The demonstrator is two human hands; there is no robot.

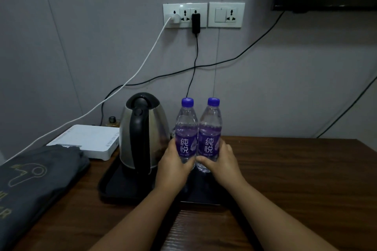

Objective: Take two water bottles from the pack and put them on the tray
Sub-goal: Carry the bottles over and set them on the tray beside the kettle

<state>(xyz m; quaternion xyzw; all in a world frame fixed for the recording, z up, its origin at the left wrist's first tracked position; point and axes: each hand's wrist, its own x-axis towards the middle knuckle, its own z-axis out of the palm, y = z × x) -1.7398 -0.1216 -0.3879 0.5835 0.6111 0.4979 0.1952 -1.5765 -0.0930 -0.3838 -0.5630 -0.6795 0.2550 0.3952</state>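
Observation:
Two clear water bottles with purple caps and purple labels stand upright side by side, touching each other, over the right part of a black tray [122, 189]. My left hand [173, 167] is wrapped around the left bottle [186, 128]. My right hand [221, 161] is wrapped around the right bottle [210, 128]. Both hands grip at label height. The bottles' bases are hidden behind my fingers, so I cannot tell whether they rest on the tray. No pack of bottles is in view.
A steel kettle [142, 132] with a black handle stands on the tray's left part, close to the left bottle. A white box [87, 140] and a grey folded bag [34, 181] lie at the left of the wooden table [295, 179]. Cables hang from wall sockets [184, 15].

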